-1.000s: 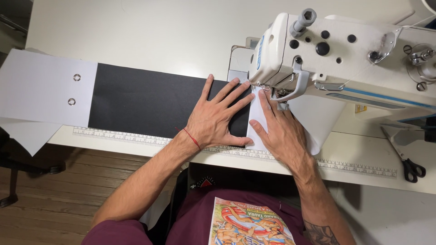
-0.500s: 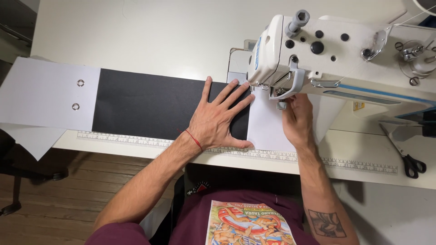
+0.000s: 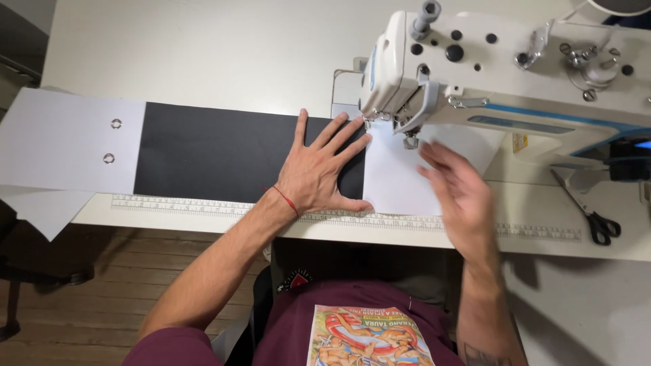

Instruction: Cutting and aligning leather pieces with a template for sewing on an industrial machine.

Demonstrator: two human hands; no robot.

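Near the front edge of the desk [image 3: 203,61], left hand [image 3: 319,173] spread flat on black sheet [image 3: 217,152], right hand [image 3: 458,193] open, blurred, holding nothing, over white sheet [image 3: 400,176], beside sewing machine [image 3: 515,74], scissors [image 3: 590,210] at right edge

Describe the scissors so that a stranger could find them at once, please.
Start at the white sewing machine on the table. Just below its right end, near the table's front edge, lie the scissors. They alone have black handles and metal blades.
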